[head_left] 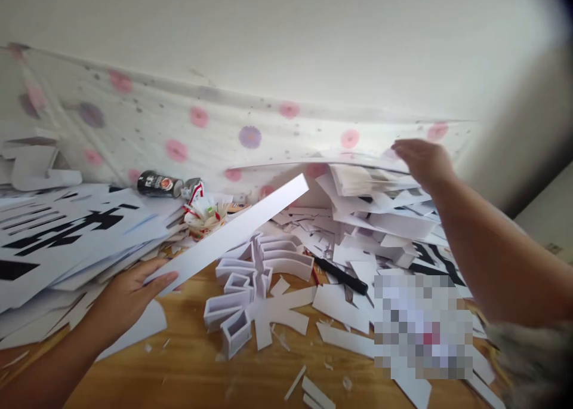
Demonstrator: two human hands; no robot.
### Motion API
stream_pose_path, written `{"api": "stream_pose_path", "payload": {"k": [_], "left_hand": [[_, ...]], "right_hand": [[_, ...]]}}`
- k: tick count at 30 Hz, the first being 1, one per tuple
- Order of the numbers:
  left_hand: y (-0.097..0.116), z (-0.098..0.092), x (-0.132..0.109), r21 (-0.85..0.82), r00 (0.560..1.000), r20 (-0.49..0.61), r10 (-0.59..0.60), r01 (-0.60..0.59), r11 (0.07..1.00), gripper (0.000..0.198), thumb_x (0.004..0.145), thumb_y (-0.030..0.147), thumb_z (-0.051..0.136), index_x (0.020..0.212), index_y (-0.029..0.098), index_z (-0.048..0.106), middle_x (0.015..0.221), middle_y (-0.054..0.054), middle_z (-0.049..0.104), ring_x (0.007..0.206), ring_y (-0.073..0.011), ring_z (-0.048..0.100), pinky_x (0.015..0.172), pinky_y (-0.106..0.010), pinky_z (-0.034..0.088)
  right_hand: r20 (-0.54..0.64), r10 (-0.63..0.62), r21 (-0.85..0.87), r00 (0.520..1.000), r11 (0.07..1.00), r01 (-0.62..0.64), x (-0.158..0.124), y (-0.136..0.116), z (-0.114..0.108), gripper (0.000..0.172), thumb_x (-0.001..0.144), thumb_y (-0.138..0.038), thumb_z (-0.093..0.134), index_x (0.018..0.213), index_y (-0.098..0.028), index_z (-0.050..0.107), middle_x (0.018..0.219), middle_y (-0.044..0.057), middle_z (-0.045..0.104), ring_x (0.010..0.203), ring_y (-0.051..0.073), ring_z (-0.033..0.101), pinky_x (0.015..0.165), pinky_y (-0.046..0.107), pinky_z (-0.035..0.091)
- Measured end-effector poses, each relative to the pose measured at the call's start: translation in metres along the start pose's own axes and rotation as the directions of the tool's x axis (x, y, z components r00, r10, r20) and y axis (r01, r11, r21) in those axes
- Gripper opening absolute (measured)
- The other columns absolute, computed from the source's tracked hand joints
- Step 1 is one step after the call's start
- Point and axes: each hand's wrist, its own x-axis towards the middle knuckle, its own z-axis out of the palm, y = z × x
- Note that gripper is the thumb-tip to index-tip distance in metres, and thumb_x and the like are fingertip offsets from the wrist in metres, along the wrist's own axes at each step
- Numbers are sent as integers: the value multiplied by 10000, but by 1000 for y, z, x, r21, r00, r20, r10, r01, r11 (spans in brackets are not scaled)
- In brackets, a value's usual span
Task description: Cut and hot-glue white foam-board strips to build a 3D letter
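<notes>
My left hand [138,283] is closed round the lower end of a long white strip [237,230], thumb on top. The strip slants up to the right over the table. Beyond its lower edge stands a white built-up shape with upright walls [286,260], partly walled on a flat branching base [286,307]. Over at the right, my right hand [423,158] is raised beside the top of a pile of white sheets and offcuts [376,218]. Its fingers are pinched together near a thin pale sheet; what they hold cannot be made out.
White sheets with black cut shapes [67,230] are stacked on the left. A black can [156,184] lies near a tub of wrappers and scraps [203,218]. A black-handled tool [342,274] and loose offcuts lie on the wooden table [179,361]. Flowered plastic sheeting [219,128] covers the wall.
</notes>
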Motion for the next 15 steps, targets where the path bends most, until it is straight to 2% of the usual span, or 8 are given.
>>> {"api": "stream_pose_path", "payload": {"k": [2,3,5,7,9,11,13,15], "left_hand": [[4,3,-3,47,999,-46,-7,9,999,474,752,646,564,885,203,666,856,5,725,858,-251,645,774,-300,509],[5,6,-3,72,1000,-22,19,-17,997,457,764,621,563,888,192,662,856,6,711,855,-240,628,777,-288,494],[6,11,-3,94,993,86,83,-91,991,405,785,566,563,847,177,660,844,10,690,832,-212,601,785,-265,472],[11,15,-3,103,965,219,145,-170,980,369,802,532,550,808,177,652,812,9,673,792,-192,586,752,-246,456],[22,19,-4,122,921,332,202,-254,960,351,819,511,528,758,181,632,753,10,646,743,-174,574,700,-232,435],[37,25,-5,148,883,398,250,-331,932,354,832,501,505,727,182,615,712,13,624,711,-161,566,666,-226,414],[56,34,-5,175,856,424,296,-398,901,358,836,491,488,723,179,621,698,13,623,695,-153,563,650,-229,401],[74,46,-5,188,825,443,351,-469,863,334,832,462,487,751,181,649,696,16,640,677,-144,565,637,-236,390]], "right_hand": [[-88,-15,106,996,994,25,-38,-35,-6,363,1015,-333,401,1272,-122,549,1146,186,678,1047,203,665,866,339,528],[-150,-138,223,979,960,170,-60,-55,-9,336,987,-321,479,1249,-132,570,1129,166,686,1045,216,671,884,357,532],[-131,-449,225,884,855,468,-107,-95,-11,327,885,-306,650,1194,-200,624,1180,124,673,1120,263,631,950,430,508],[-22,-633,179,773,759,626,-148,-125,-8,396,872,-313,676,1247,-219,587,1314,146,606,1261,326,531,1042,539,419],[82,-623,246,778,769,590,-179,-142,2,449,895,-351,649,1308,-215,535,1387,161,553,1309,337,484,1069,573,372],[180,-564,296,806,812,503,-198,-145,16,482,917,-392,615,1343,-196,503,1368,168,572,1248,330,540,1072,589,347],[262,-534,293,804,838,461,-208,-144,31,478,922,-411,607,1327,-171,523,1232,155,665,1088,313,637,1049,587,354],[316,-523,270,791,849,454,-214,-142,42,433,913,-408,620,1264,-159,584,1029,118,735,893,285,685,943,511,440]]}}
